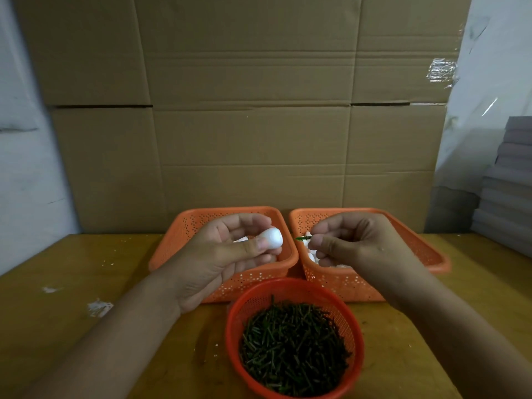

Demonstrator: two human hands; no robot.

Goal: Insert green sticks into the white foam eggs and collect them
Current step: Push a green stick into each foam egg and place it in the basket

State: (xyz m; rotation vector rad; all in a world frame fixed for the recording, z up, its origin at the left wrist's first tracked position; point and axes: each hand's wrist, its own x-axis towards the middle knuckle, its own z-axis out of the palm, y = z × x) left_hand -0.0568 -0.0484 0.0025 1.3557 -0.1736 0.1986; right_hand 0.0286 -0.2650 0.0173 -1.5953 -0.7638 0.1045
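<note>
My left hand pinches a white foam egg between thumb and fingers, above the left orange basket. My right hand pinches a short green stick, its tip pointing left toward the egg with a small gap between them. Below that hand, the right orange basket holds several loose white foam eggs, partly hidden by my fingers. A round red basket full of green sticks stands in front, near me.
The baskets stand on a yellow-brown wooden table with white foam crumbs at the left. Cardboard sheets form a wall right behind the baskets. A stack of grey boards rises at the far right.
</note>
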